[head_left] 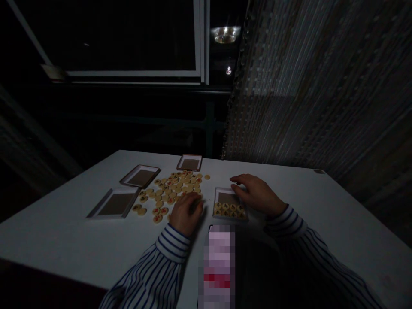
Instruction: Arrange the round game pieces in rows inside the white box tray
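Observation:
Round wooden Chinese chess pieces, some face up with red or black characters, lie in a loose pile left of centre on the white table. My left hand is over the near right edge of that pile. Its fingers are curled, a gap shows between thumb and fingers, and I see nothing in it. A shallow box half lies to the right, with two rows of black-marked pieces along its near side. My right hand hovers at the box's right far corner, fingers stretched out and apart from the thumb.
Three more shallow box parts surround the pile: a near-left one, a far-left one and one at the back. A blurred-out, phone-like object is at the near edge. A bead curtain hangs behind the table's right side.

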Motion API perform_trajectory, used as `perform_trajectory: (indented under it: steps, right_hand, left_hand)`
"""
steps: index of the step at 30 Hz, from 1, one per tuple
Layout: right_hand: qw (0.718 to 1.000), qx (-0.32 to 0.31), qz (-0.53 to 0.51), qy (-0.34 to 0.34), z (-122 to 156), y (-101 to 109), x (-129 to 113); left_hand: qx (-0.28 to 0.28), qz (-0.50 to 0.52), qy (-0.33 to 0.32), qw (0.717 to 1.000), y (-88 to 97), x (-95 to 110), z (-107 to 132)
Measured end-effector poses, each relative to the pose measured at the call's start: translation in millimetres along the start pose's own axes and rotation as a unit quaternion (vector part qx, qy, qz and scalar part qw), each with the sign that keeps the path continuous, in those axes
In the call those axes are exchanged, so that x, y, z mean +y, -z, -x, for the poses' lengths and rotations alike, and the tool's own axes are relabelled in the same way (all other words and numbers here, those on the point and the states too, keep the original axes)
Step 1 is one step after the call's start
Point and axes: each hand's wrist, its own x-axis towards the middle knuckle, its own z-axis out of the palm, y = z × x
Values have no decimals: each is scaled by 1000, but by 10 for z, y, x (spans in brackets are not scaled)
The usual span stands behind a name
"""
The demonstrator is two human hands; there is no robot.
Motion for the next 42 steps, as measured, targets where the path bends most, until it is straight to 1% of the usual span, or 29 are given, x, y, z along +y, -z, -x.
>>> perform_trajectory:
  steps: [4,8,19,24,28,31,35,39,42]
  right_hand:
    - [1000,-1,-9,-5,-22,-6,-56]
    - [1000,-12,0,11,-83,-24,-158]
    - [995,-53,27,75,-334,-81,-592]
    - [992,-73,35,100,-425,-127,-778]
    - [989,-94,35,108,-495,-174,-913]
    - [986,-109,23,125,-556,-230,-996]
    - [983,-113,7,144,-656,-346,-1095]
    - [980,-116,-20,160,-752,-504,-1212]
    - [977,-121,-36,172,-812,-632,-1314]
  left_hand:
    - [9,-14,0,1000,122,-67,59]
    - [21,-35,9,999,264,-187,130]
    - [9,-116,39,992,590,-461,312]
    - [25,-133,45,990,740,-597,359]
    - [37,-163,61,984,899,-750,379]
    - [47,-181,64,980,1027,-898,386]
    - [38,-204,79,975,1152,-1114,401]
    - [25,-229,72,970,1205,-1304,418]
    - [14,-238,61,969,1213,-1407,419]
